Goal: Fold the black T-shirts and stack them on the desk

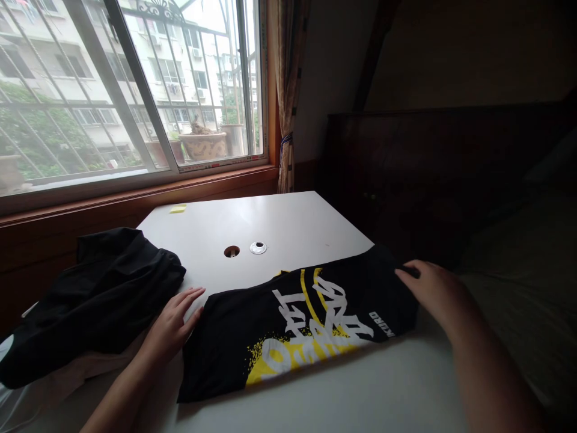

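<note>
A black T-shirt (333, 319) with yellow and white lettering lies folded into a long strip across the white table. At its left end is my left hand (174, 322), fingers stretched out and apart, beside or just touching the fabric edge. My right hand (435, 294) is at the shirt's right end, thumb over the dark edge and the other fingers curled, partly hidden; it appears to pinch the cloth. Left of my left hand is a heap of black clothing (112, 288), with paler fabric (67, 379) below it.
The white table (288, 216) has a round cable hole (231, 252) and a silver round cover (258, 248) beside it. A yellow paper note (178, 208) lies near the far left corner. Behind stand a barred window and a tied curtain (288, 108); dark furniture (383, 168) is at right.
</note>
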`<state>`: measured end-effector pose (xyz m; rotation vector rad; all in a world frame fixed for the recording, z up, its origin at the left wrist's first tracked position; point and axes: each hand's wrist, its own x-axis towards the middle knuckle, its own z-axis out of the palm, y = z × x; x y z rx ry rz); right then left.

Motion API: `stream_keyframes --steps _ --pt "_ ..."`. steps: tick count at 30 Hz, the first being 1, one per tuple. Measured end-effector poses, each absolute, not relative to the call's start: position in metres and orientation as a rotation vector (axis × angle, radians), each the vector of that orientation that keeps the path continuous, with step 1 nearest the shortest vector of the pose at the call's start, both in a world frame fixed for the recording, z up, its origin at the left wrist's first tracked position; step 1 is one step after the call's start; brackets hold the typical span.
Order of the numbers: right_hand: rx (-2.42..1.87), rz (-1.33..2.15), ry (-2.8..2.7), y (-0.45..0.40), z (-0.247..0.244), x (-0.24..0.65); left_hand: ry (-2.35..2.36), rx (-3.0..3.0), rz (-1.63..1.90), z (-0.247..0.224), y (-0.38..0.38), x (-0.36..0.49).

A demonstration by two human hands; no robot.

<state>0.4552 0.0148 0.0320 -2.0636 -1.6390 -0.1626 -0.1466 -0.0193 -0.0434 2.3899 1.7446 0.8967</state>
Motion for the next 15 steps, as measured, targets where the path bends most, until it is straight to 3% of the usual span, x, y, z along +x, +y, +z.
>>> stream_keyframes --steps 6,11,15 --pt "-1.584 -0.137 -2.027 0.004 0.083 0.286 1.767 2.311 0.968 -0.038 -0.022 -0.143" --pt "-0.995 0.171 -2.446 -0.056 0.062 0.164 1.761 2.276 0.951 -0.037 -0.023 -0.145" --pt "-0.592 0.408 -2.645 -0.086 0.043 0.146 1.782 2.260 0.972 -0.034 -0.023 -0.145"
